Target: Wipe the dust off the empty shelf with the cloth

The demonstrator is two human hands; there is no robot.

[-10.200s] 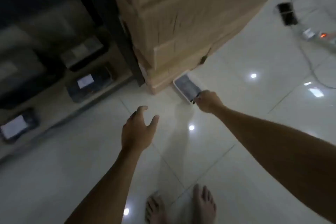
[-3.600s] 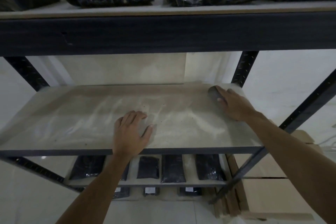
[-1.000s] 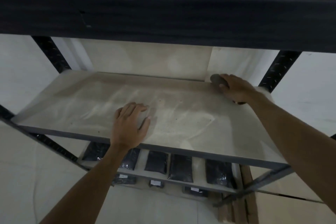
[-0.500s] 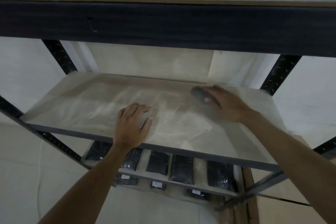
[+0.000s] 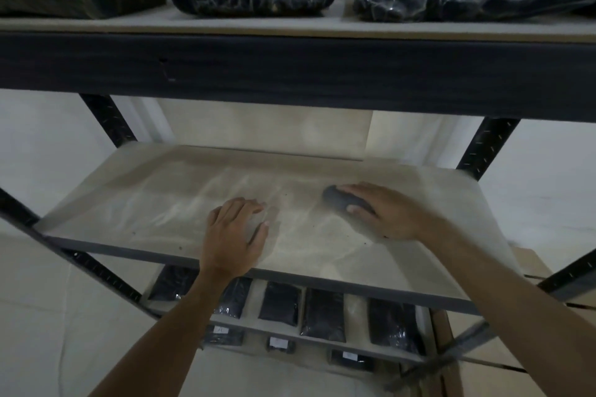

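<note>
our right hand (image 5: 388,214) reaches over the shelf (image 5: 161,203), fingers curled on the dark cloth (image 5: 342,200) pressed mid-shelf; our left hand (image 5: 233,235) lies flat, fingers spread, near the shelf's front edge.

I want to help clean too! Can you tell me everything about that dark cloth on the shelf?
The cloth is small, dark grey and bunched into a rounded wad. It lies on the empty shelf, right of the middle. The right hand lies over it, thumb against its near side, pressing it to the dusty, streaked board, so only its left end shows. The left hand rests flat on the board, apart from it.
</note>
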